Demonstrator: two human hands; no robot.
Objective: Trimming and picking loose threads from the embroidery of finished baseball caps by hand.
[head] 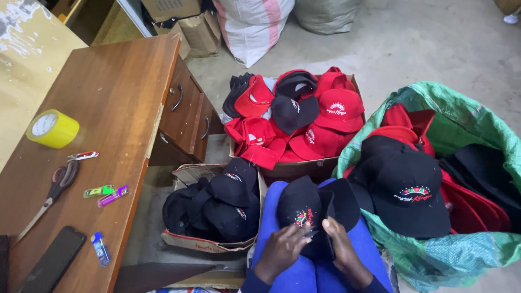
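— While both hands work, what do they grasp?
— One black cap [312, 209] on the lap: left hand [281, 250] pinches at its front, right hand [343, 252] grips its brim.
— And counted around it?
— Two boxes [209, 244] of caps and one green sack [461, 122] crowd the knees. On the desk [116, 103]: one tape roll [52, 128], one scissors [54, 190], one phone [52, 260], three lighters [112, 196].

We record a grey concrete floor [412, 49], a brown wooden desk [108, 103] with two metal-handled drawers [187, 111] at left, a pale scuffed wall [24, 49] behind it, two stuffed sacks [255, 24] and cardboard boxes [190, 27] along the far edge, under even, soft light.
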